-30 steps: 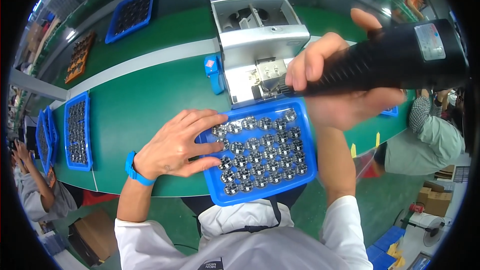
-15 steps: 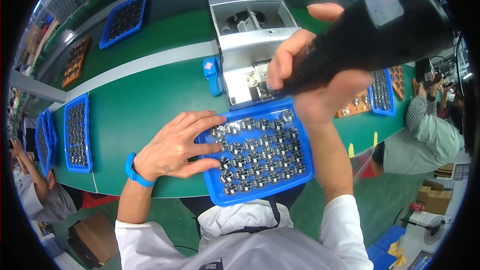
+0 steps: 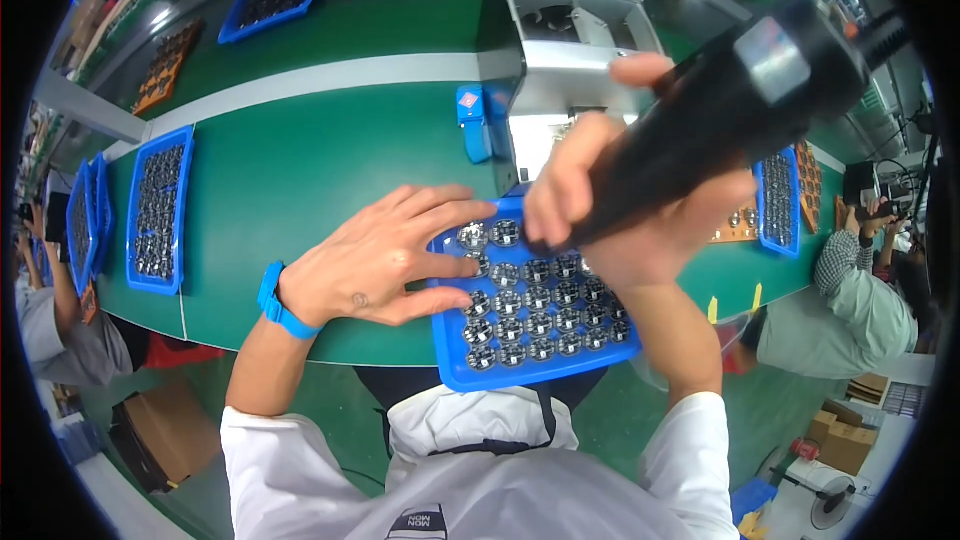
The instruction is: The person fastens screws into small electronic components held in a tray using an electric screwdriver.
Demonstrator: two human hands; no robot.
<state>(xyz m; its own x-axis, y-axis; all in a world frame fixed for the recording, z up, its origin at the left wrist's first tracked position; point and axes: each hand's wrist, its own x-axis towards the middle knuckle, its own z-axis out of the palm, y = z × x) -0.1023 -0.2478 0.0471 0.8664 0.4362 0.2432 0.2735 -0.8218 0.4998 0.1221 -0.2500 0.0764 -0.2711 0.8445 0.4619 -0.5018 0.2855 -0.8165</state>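
A black electric screwdriver [image 3: 690, 140] with a cord at its back end is wrapped in my right hand [image 3: 655, 235]. It slants down over the blue tray [image 3: 457, 365], and its tip is hidden behind my fingers. In that tray sit several rows of small round circuit boards [image 3: 539, 297]; the hand and tool cover the far right ones. My left hand [image 3: 375, 260], with a blue wrist strap [image 3: 275, 302], lies over the tray's left side. Its fingers are spread, their tips at the leftmost boards.
Beyond the tray stands a silver machine [image 3: 575, 50] with a blue wrist-strap clip [image 3: 473, 123] beside it. Other filled blue trays [image 3: 135, 240] lie on the left of the green bench. A co-worker's sleeve [image 3: 850, 280] shows at right; another person is at far left.
The view has shifted, so the machine and tray now appear farther right. My right hand has brought the screwdriver lower over the tray's far rows. My left hand stays on the tray's left side.
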